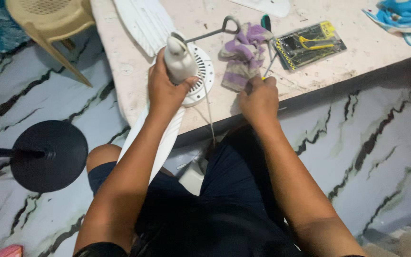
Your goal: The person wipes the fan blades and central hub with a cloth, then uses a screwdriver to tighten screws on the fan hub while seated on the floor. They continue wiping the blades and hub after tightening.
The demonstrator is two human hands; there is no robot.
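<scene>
My left hand is clamped round the white fan motor, which stands on the near table edge. My right hand pinches the purple rag just right of it, fingers together.

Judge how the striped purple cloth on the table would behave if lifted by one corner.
The cloth would probably hang limp, since it lies crumpled in soft folds. It looks light. It seems unlikely to slide or roll, resting flat on the table.
</scene>
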